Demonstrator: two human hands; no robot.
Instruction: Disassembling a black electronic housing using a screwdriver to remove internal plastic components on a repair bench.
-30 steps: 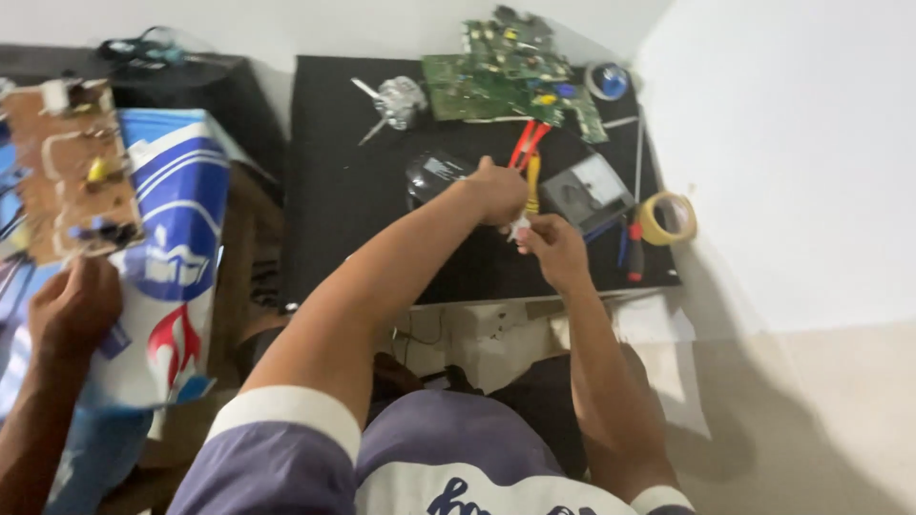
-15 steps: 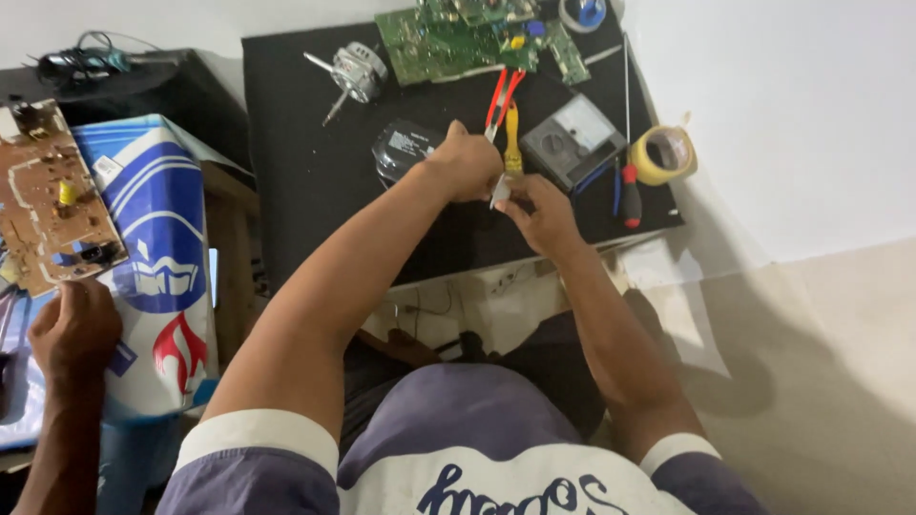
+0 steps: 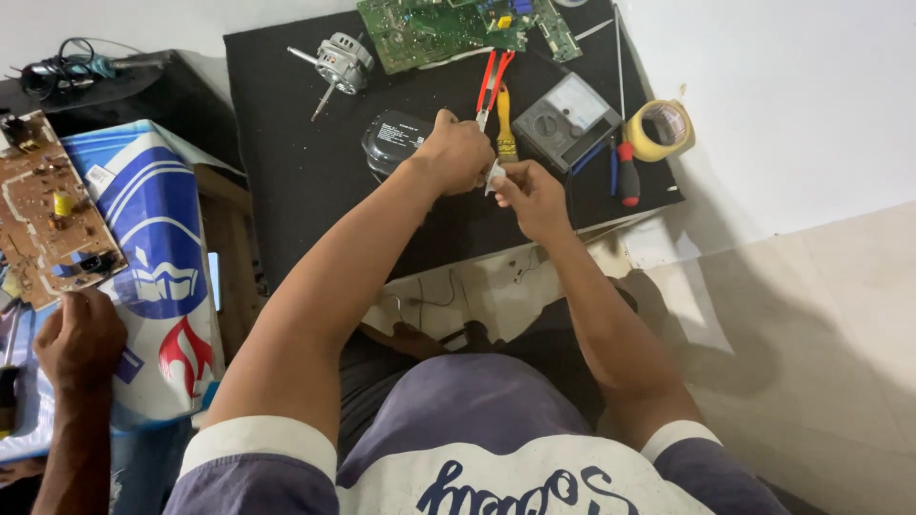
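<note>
Two hands meet over the front half of the black mat (image 3: 286,191), and I read the scene from the left edge across. Off the mat's left side another person's hand (image 3: 78,336) rests by a brown circuit board (image 3: 52,215) lying on a blue and white printed sheet (image 3: 153,248). Near the mat's back edge sit a small motor (image 3: 342,59) and a green circuit board (image 3: 448,29). Closer in lies a dark rounded casing (image 3: 393,141), touching or just behind my left hand (image 3: 456,153). That hand is curled tight, knuckles up, and closes on the left end of a small white piece (image 3: 494,177). My right hand (image 3: 530,195) pinches the other end between thumb and fingertips, so the piece sits in the narrow gap between both grips, mostly hidden; I cannot tell its exact shape. To work it well, I judge both pinches should stay close to the piece's ends and low over the mat, wrists steady, so it cannot spring away. Just behind the grips lie red-handled pliers (image 3: 491,81) and a yellow-handled brush (image 3: 505,124). Rightward come a grey meter (image 3: 565,119), a red-handled screwdriver (image 3: 627,172) and a roll of yellow tape (image 3: 658,129) at the mat's right edge.
</note>
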